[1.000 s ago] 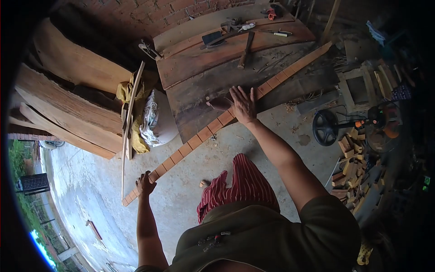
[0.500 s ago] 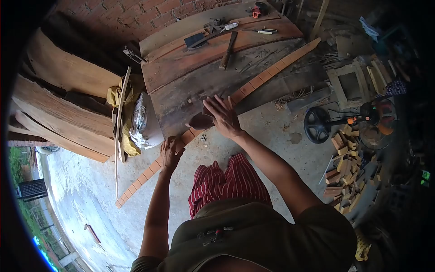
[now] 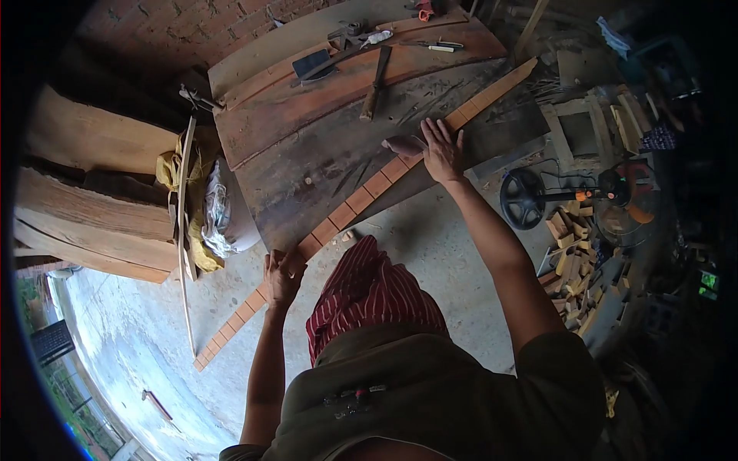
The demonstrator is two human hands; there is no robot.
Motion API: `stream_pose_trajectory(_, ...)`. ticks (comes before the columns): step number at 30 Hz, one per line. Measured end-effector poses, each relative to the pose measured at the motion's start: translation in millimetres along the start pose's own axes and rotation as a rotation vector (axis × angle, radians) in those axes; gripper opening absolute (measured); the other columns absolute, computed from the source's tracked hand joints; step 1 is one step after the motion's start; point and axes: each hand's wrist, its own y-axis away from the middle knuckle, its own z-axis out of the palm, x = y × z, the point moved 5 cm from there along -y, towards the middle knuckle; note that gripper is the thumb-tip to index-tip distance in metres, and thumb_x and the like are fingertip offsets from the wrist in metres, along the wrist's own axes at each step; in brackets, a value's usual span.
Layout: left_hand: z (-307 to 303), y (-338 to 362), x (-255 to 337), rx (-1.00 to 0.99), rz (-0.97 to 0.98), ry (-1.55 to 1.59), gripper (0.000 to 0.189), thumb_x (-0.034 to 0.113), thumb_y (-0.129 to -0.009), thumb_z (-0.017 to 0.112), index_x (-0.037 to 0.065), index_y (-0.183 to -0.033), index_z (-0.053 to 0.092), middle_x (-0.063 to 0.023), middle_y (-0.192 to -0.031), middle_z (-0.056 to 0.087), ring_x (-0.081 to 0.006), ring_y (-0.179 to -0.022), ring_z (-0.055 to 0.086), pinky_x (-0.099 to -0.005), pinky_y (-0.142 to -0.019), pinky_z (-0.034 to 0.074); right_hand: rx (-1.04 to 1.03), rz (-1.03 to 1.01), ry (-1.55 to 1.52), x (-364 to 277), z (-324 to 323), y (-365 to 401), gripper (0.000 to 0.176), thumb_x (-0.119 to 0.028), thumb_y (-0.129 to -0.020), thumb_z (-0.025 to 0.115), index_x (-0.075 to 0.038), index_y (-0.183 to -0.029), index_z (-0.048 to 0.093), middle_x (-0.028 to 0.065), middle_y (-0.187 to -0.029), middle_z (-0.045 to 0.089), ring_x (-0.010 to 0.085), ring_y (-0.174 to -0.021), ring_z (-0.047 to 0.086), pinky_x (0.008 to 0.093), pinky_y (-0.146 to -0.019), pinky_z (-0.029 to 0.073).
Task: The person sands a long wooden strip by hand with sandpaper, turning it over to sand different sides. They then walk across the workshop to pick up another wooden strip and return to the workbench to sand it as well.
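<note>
A long, narrow wooden strip [image 3: 360, 200] with dark lines across it lies diagonally over the workbench [image 3: 300, 184], its lower end jutting past the bench edge. My left hand [image 3: 283, 278] is closed around the strip just off the bench's front corner. Farther up, my right hand [image 3: 444, 154] lies across the strip with fingers stretched out. Beneath its palm is a brown, bent sheet that looks like sandpaper [image 3: 403, 145], its loose end curling up on the left. The underside of the right hand is hidden.
A wooden-handled tool [image 3: 373, 96] and a dark flat block [image 3: 310, 64] lie on boards at the back of the bench. Large planks [image 3: 100, 207] stack up at left. To the right are a fan with a round black base [image 3: 523, 198] and heaped wood offcuts [image 3: 576, 257].
My right hand has slid up and right along the strip with the sandpaper, uncovering the strip's middle. My left hand still grips the lower part. The camera view has shifted slightly.
</note>
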Motion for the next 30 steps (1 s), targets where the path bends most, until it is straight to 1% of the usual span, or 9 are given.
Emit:
stream_pose_trajectory(4,-16,-5,-6,0.002,0.011,-0.158,0.055,0.023,-0.070,0.081,0.013,-0.121,0.065,-0.0097,-0.099,0.055,-0.0307,-0.097,0.052,-0.0458,-0.097,0.038,0.091,-0.071,-0.124,-78,0,40,0.065,-0.021,-0.089,0.061,-0.013,-0.148,0.037,0.0041,-0.153,0.038,0.0220,-0.145,0.028,0.0669,-0.114,0.010)
stream_pose_trajectory(6,-32,-6,-13,0.040,-0.024,-0.199,0.052,0.022,-0.071,0.080,0.013,-0.119,0.065,-0.0093,-0.098,0.056,-0.0299,-0.098,0.052,-0.0460,-0.101,0.035,0.008,-0.293,-0.170,-111,-8,63,0.064,-0.019,-0.089,0.060,-0.014,-0.148,0.037,0.0044,-0.153,0.038,0.0216,-0.145,0.029,0.0668,-0.115,0.008)
stream_pose_trajectory(10,-35,-13,-39,-0.057,-0.024,-0.152,0.051,0.021,-0.072,0.081,0.013,-0.119,0.064,-0.0093,-0.099,0.056,-0.0302,-0.097,0.052,-0.0462,-0.098,0.037,-0.054,-0.415,0.001,-72,-7,34,0.064,-0.015,-0.088,0.058,-0.015,-0.149,0.037,0.0020,-0.155,0.035,0.0205,-0.145,0.029,0.0664,-0.115,0.008)
stream_pose_trajectory(14,-35,-14,-31,-0.103,-0.127,-0.164,0.055,0.022,-0.073,0.081,0.014,-0.124,0.062,-0.0089,-0.106,0.057,-0.0305,-0.102,0.052,-0.0462,-0.099,0.036,0.113,0.131,0.012,40,-7,-23,0.064,-0.014,-0.088,0.059,-0.014,-0.148,0.037,0.0021,-0.154,0.038,0.0216,-0.144,0.031,0.0668,-0.113,0.011)
stream_pose_trajectory(18,-26,-58,36,0.016,-0.047,-0.096,0.056,0.026,-0.077,0.078,0.013,-0.128,0.058,-0.0106,-0.116,0.056,-0.0313,-0.108,0.051,-0.0466,-0.101,0.035,0.137,0.130,-0.088,-2,-5,-15,0.065,-0.016,-0.088,0.061,-0.014,-0.148,0.037,0.0034,-0.153,0.038,0.0223,-0.144,0.031,0.0660,-0.114,0.011)
stream_pose_trajectory(20,-6,-89,74,0.041,0.039,-0.038,0.060,0.028,-0.080,0.076,0.012,-0.133,0.054,-0.0122,-0.123,0.054,-0.0335,-0.113,0.049,-0.0478,-0.101,0.036,0.041,-0.133,-0.223,-38,-5,4,0.065,-0.016,-0.088,0.061,-0.015,-0.149,0.037,0.0027,-0.153,0.038,0.0215,-0.144,0.031,0.0654,-0.115,0.010)
stream_pose_trajectory(23,21,-127,118,0.066,0.031,-0.029,0.047,0.026,-0.083,0.073,0.012,-0.126,0.060,-0.0095,-0.116,0.057,-0.0310,-0.108,0.053,-0.0466,-0.101,0.037,0.001,-0.381,-0.209,-7,-7,-7,0.067,-0.015,-0.087,0.061,-0.015,-0.149,0.036,0.0022,-0.154,0.038,0.0206,-0.144,0.031,0.0656,-0.115,0.008)
stream_pose_trajectory(26,32,-139,127,0.068,0.015,-0.183,0.022,0.022,-0.085,0.068,0.013,-0.105,0.071,-0.0038,-0.097,0.063,-0.0250,-0.095,0.057,-0.0428,-0.099,0.040,0.004,-0.149,-0.053,104,-21,-53,0.067,-0.012,-0.089,0.058,-0.016,-0.151,0.033,0.0011,-0.156,0.033,0.0202,-0.145,0.028,0.0681,-0.113,0.008)
stream_pose_trajectory(30,31,-142,140,0.010,-0.034,-0.224,0.028,0.024,-0.081,0.073,0.011,-0.106,0.070,-0.0060,-0.099,0.063,-0.0271,-0.096,0.059,-0.0422,-0.093,0.045,0.048,0.087,0.028,208,-17,-97,0.068,-0.013,-0.089,0.057,-0.014,-0.151,0.030,0.0020,-0.157,0.032,0.0212,-0.146,0.026,0.0697,-0.112,0.014)
